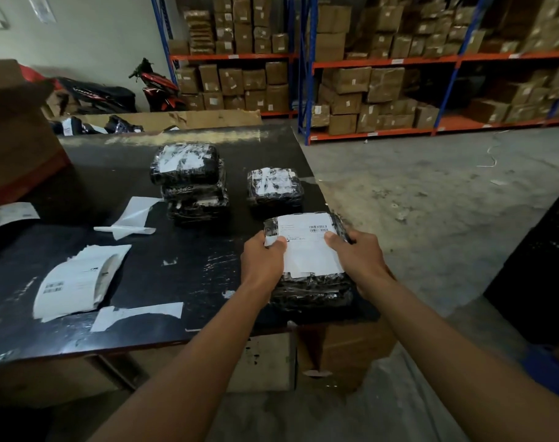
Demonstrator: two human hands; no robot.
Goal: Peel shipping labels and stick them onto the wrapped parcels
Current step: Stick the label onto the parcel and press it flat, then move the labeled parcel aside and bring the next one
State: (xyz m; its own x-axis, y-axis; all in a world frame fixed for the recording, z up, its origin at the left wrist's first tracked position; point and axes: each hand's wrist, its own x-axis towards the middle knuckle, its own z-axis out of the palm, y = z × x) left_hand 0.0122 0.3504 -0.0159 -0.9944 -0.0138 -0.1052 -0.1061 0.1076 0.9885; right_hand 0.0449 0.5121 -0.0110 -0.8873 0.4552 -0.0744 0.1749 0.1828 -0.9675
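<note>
where parcel sits at table edge, left hand and right hand curl fingers round its sides.

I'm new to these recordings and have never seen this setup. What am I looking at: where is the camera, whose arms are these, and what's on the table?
There is no machine here: a person works with bare hands. The single picture comes from a camera worn on their head, looking forward and down. The left hand and right hand grip the sides of a black plastic-wrapped parcel, with both thumbs on the white shipping label on its top. On the worn black table there are also a stack of wrapped black parcels, a single labelled black parcel, a pile of white label sheets and loose white backing paper.
</note>
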